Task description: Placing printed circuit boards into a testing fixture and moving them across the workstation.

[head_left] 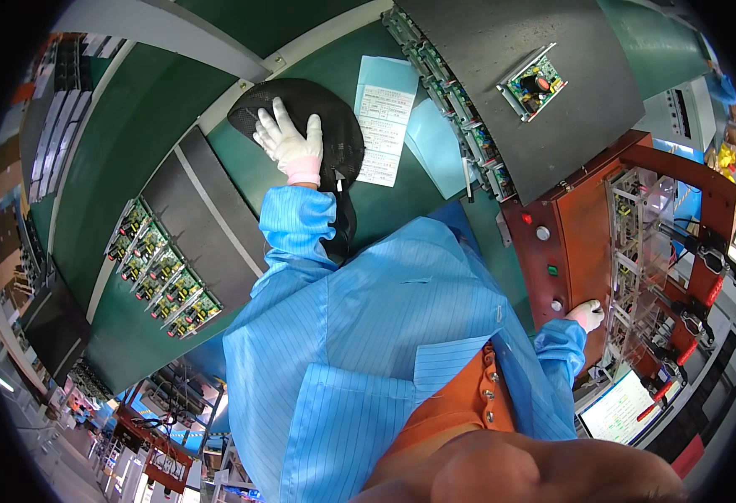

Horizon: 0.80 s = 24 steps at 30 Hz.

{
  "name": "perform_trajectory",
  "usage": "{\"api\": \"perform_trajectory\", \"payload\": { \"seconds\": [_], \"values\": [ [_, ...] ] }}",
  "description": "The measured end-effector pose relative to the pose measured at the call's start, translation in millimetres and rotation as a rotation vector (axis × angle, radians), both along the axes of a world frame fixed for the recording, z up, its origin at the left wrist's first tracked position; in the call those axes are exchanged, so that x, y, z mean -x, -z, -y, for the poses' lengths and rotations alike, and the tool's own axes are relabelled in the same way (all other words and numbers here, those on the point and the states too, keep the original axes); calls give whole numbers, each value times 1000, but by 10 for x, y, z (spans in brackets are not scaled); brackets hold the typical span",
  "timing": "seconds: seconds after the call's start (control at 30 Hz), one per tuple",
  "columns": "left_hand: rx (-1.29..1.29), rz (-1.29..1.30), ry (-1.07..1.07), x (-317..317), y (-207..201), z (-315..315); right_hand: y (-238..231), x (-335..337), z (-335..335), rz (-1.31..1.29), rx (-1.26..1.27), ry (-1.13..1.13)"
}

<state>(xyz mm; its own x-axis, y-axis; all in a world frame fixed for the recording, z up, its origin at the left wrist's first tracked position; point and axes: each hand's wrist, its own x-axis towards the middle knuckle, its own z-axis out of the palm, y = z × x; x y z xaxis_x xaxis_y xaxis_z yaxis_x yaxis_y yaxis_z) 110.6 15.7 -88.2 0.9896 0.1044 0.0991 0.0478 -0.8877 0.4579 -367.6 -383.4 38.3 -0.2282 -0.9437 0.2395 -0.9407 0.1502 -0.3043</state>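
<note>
My left hand (288, 141), in a white glove, lies with fingers spread on a black mesh item (338, 126) shaped like a cap. Nothing is gripped in it. My right hand (586, 315), also gloved, is curled closed against the front of a red-brown test box (573, 226), beside its lower round button (556, 305). What its fingers hold, if anything, is hidden. On the box, a clear-covered fixture (628, 251) holds circuit boards below toggle clamps (695, 318) with red handles. A single circuit board (535, 84) with a metal heat sink lies on a dark mat (510, 38).
Printed sheets (384, 126) and blue paper (435, 142) lie on the green bench, with a pen (468, 178) near them. A row of boards (452, 96) lines the mat's edge. More boards (162, 268) stand at left beside a dark striped mat (204, 210). A screen (624, 409) glows at lower right.
</note>
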Motion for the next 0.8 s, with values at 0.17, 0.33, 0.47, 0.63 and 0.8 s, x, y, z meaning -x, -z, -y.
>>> {"api": "perform_trajectory", "payload": {
  "seconds": [0.17,0.33,0.47,0.63,0.8],
  "values": [
    [-39,4,-18,13,-21,-4,11,10,5,27,-11,-6],
    [-3,19,-27,166,-162,-82,40,70,8,41,0,-35],
    [-10,174,19,270,-181,-260,19,51,-4,-19,20,-74],
    [-50,228,-8,291,-229,-256,-21,-13,-39,8,14,-67],
    [-64,266,36,238,-230,-222,-34,-91,-61,22,5,-70]
  ]
}}
